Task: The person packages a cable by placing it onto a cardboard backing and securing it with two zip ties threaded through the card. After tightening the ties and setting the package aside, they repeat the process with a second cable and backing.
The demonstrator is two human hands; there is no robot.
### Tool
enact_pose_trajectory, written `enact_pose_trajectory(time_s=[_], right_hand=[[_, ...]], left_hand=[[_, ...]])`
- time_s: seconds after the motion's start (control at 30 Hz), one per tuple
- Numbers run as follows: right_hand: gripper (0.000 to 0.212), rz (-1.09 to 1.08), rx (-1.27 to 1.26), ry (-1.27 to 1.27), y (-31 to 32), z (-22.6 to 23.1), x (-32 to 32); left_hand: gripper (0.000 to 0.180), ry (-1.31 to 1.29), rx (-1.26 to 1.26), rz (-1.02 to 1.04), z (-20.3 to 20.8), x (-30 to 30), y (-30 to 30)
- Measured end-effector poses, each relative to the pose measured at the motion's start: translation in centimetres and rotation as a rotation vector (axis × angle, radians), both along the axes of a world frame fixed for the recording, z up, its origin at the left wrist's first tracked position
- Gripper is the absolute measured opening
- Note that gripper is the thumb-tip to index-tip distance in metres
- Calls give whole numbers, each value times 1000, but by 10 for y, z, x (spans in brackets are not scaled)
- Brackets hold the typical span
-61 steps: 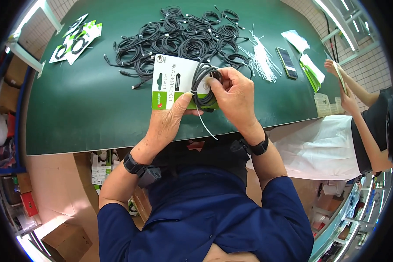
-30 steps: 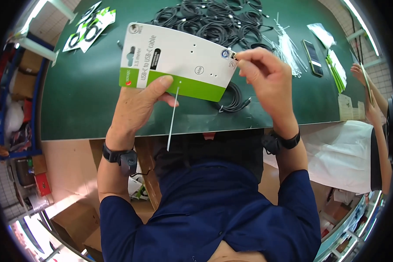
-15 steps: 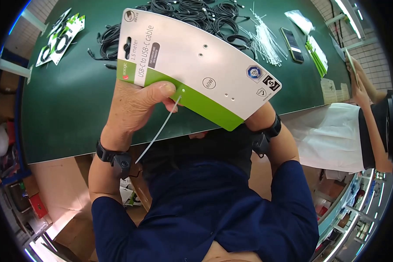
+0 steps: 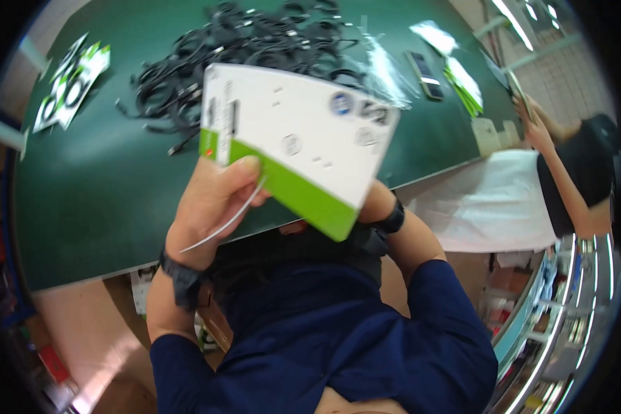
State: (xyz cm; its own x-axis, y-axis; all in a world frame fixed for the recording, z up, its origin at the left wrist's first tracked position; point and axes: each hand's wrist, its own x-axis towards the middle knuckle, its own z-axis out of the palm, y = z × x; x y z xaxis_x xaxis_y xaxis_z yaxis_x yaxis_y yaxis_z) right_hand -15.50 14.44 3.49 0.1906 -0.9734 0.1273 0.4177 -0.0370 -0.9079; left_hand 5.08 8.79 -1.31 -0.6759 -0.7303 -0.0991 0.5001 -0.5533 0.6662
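A white and green cardboard packaging card is held up in front of me, tilted, its printed side showing. My left hand is closed on its lower left edge, thumb on the front. By that thumb a thin white cable tie comes out of the card's green part, and its loose tail hangs down across my left wrist. My right hand is behind the card's lower right edge. Its fingers are hidden by the card, so I cannot see what they grip.
Beyond the card a pile of coiled black cables covers the green table. White cable ties, a phone and green and white cards lie to the right. Carded cables lie far left. A co-worker's hands hold a card at the right.
The card has moved lower and turned in my hands. The cable tie's tail has swung left and curves more. The view has shifted, showing more of the cable pile.
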Motion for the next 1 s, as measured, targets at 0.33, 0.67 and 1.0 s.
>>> enact_pose_trajectory(time_s=[0.33, 0.67, 1.0], right_hand=[[25, -143, -573, 324, -9, -7, -1], [10, -441, -43, 310, 8, -2, -140], [17, -755, -311, 1472, -6, -61, -184]], left_hand=[[69, -40, -46, -40, 13, 9, 0], [66, -152, -252, 105, 3, 55, -16], [62, -216, -143, 235, 61, 15, -14]])
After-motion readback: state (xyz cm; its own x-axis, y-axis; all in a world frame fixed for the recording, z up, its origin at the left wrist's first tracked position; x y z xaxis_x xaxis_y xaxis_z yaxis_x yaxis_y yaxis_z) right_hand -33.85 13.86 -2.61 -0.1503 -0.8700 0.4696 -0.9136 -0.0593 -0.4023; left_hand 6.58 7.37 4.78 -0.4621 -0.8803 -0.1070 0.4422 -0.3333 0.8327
